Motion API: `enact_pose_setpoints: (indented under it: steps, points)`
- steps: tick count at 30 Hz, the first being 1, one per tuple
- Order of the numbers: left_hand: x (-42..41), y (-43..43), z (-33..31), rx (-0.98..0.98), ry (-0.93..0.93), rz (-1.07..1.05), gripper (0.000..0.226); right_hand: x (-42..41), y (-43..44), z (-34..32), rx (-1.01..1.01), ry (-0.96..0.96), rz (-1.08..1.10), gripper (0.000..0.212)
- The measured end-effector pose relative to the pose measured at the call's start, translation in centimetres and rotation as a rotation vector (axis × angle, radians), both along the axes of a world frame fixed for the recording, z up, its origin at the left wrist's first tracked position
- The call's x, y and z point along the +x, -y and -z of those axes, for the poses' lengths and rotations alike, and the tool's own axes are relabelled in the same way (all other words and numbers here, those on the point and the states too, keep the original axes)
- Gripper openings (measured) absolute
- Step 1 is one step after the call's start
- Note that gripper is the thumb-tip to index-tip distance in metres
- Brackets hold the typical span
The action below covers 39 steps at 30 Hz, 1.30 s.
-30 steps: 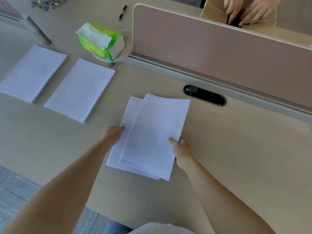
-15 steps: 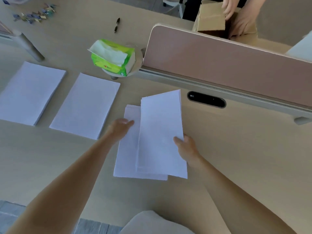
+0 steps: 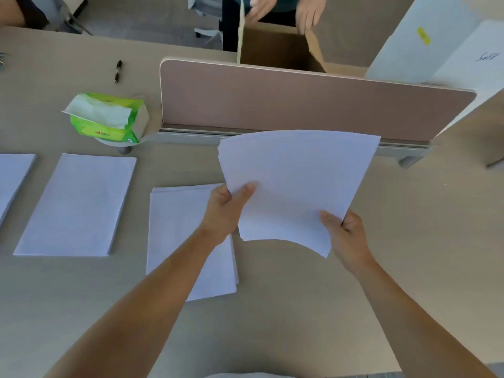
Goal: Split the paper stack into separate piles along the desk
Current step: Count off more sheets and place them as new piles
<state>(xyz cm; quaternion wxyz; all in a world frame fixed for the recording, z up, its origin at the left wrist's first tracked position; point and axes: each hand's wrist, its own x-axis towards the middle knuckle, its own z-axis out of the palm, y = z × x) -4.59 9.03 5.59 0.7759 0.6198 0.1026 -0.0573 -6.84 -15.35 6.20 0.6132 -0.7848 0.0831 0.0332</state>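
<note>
1. Head view, grip: white paper, a thin sheaf of plain sheets (image 3: pixel 297 184), is held clear of the beige laminate worktop (image 3: pixel 409 268), up in front of the dusty-pink desk divider panel (image 3: pixel 300 102). Left hand (image 3: pixel 225 211) is closed on its left edge, thumb on top. Right hand (image 3: pixel 346 236) pinches the near right corner.
2. Head view, handling: light, floppy, slick sheet-on-sheet. The near edge bows between the hands, so it likely fans or slips if gripped loosely. Best hold, in my judgement: two opposite edges, thumbs on top, fingers under.
3. Head view, orientation: the sheaf's long axis runs away from the person, top edge tipped right towards the divider.
4. Head view, the rest: three flat white paper piles lie in a row, all long axis front-to-back: left-edge pile (image 3: pixel 13 181), middle pile (image 3: pixel 79 205), nearest pile (image 3: pixel 185 236) partly under the left forearm. Free worktop to the right looks like the next spot.
</note>
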Motion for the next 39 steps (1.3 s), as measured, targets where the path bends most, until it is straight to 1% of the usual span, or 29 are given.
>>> enact_pose_setpoints:
  steps: [2,3,5,6,9,14,17,18,21,22,23,25,27,30,32,34,35,36,38,39]
  points:
    - [-1.3,3.0,0.2,0.115,-0.010,-0.020,0.020,-0.2,2.9,0.8,0.061,-0.033,0.034,0.014]
    - [-2.0,4.1,1.1,0.163,-0.027,-0.021,0.026,-0.4,4.4,1.4,0.099,-0.039,0.054,0.014]
    - [-3.7,6.1,2.5,0.223,-0.088,-0.024,0.046,-0.9,6.4,2.2,0.168,-0.086,0.070,0.020]
    - [-4.4,6.9,2.8,0.233,-0.133,-0.037,0.044,-1.2,7.1,2.4,0.194,-0.115,0.048,0.023]
    - [-5.7,8.8,2.6,0.234,-0.201,-0.092,0.011,-1.3,8.4,3.0,0.215,-0.139,-0.046,0.026]
    - [-5.4,10.7,0.4,0.312,-0.198,-0.253,0.008,-0.1,8.8,1.6,0.257,-0.117,-0.162,0.025]
    - [-5.8,10.6,0.0,0.296,-0.175,-0.243,0.011,0.5,9.5,0.5,0.287,-0.104,-0.209,0.026]
    - [-6.1,10.5,-0.1,0.301,-0.171,-0.223,0.016,0.7,9.9,0.6,0.260,-0.107,-0.235,0.025]
    - [-6.8,9.9,0.4,0.281,-0.171,-0.190,0.045,0.8,10.5,0.8,0.195,-0.164,-0.271,0.027]
    - [-6.9,9.9,0.4,0.266,-0.182,-0.181,0.050,0.8,10.3,1.0,0.199,-0.181,-0.273,0.025]
    - [-6.9,10.2,0.4,0.260,-0.186,-0.171,0.047,0.8,10.1,1.1,0.210,-0.189,-0.268,0.020]
    - [-6.8,10.9,0.1,0.273,-0.202,-0.199,0.028,0.7,9.3,1.0,0.223,-0.176,-0.259,0.010]
    - [-6.4,11.2,-0.4,0.276,-0.207,-0.257,0.016,0.6,8.7,0.6,0.251,-0.144,-0.236,0.017]
    - [-5.9,10.4,-0.9,0.237,-0.182,-0.233,0.013,0.9,9.2,0.1,0.287,-0.120,-0.242,0.022]
    - [-6.1,9.7,-0.8,0.214,-0.185,-0.163,0.021,0.8,10.0,0.0,0.254,-0.137,-0.325,0.027]
    - [-6.3,9.5,-0.6,0.184,-0.213,-0.082,0.040,0.6,10.5,0.2,0.223,-0.209,-0.403,0.040]
    - [-6.3,9.5,-0.5,0.161,-0.223,-0.062,0.048,0.5,10.5,0.4,0.230,-0.234,-0.405,0.045]
    - [-6.2,9.6,-0.5,0.149,-0.222,-0.061,0.050,0.5,10.4,0.4,0.243,-0.240,-0.386,0.048]
    - [-6.1,9.9,-0.8,0.146,-0.199,-0.070,0.047,0.6,10.1,0.2,0.248,-0.222,-0.324,0.054]
    - [-6.0,9.9,-0.9,0.146,-0.186,-0.065,0.043,0.6,10.0,0.0,0.255,-0.200,-0.315,0.051]
